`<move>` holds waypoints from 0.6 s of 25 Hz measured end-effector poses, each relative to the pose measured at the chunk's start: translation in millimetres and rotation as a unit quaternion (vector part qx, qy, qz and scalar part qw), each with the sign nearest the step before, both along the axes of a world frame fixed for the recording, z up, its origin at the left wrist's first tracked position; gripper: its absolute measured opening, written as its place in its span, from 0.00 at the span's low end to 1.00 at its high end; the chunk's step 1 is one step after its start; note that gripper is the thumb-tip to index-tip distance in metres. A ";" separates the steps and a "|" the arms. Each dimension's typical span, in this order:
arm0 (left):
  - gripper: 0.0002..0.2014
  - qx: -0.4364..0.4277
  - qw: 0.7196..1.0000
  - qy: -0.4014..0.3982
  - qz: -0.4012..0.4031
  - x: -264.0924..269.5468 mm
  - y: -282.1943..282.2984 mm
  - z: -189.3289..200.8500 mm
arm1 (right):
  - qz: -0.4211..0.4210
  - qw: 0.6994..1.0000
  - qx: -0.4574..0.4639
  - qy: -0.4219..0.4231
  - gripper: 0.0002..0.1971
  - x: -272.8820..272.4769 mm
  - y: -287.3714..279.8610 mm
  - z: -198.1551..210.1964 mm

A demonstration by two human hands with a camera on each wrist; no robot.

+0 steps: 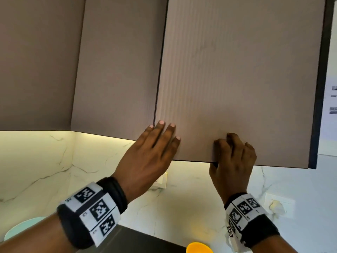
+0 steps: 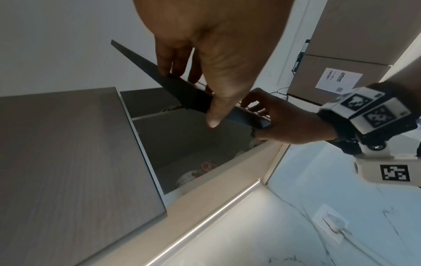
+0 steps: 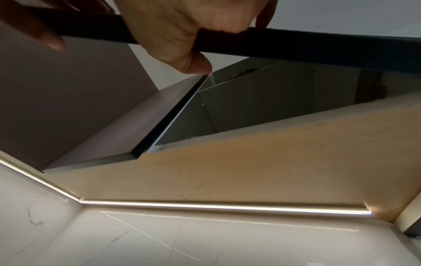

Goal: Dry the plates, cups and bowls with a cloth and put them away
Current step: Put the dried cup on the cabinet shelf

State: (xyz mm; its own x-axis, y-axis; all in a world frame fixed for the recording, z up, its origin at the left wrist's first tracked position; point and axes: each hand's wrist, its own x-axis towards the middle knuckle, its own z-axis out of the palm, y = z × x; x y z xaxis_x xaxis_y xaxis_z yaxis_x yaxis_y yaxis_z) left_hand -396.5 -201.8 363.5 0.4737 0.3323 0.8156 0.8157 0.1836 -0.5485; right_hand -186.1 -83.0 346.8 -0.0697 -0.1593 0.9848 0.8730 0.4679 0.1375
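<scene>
A brown upper cabinet door [image 1: 237,79] stands slightly ajar from its cabinet. My left hand [image 1: 160,136] lies flat on the door's face near its lower left corner, fingers straight. My right hand [image 1: 231,152] curls round the door's bottom edge, fingers on the front and thumb behind. From below, the door's dark bottom edge [image 2: 189,93] shows with my left hand [image 2: 205,54] over it and my right hand [image 2: 284,122] gripping it. Inside the cabinet, patterned dishes [image 2: 205,167] sit on the shelf. My right hand [image 3: 177,36] wraps the dark edge [image 3: 318,48].
A pale teal dish [image 1: 20,229] and an orange cup [image 1: 199,248] sit low in the head view, beside a dark flat surface [image 1: 136,241]. The neighbouring cabinet door [image 1: 116,70] on the left is closed. Marble wall [image 1: 45,161] with sockets [image 1: 279,205] runs beneath the cabinets.
</scene>
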 end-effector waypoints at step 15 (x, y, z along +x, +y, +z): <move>0.36 -0.049 0.993 -0.007 -0.105 -49.9 164.2 1.6 | -0.095 0.991 -0.082 -0.037 0.23 -25.4 76.8 -4.9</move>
State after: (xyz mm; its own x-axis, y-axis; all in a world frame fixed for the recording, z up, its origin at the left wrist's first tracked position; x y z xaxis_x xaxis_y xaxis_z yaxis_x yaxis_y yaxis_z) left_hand -446.4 -37.6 365.1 0.5295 0.3051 0.7916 0.8383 -0.0453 -0.5433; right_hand -211.5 -6.2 342.0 -0.1556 0.0264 0.9875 0.9381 0.3172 0.1393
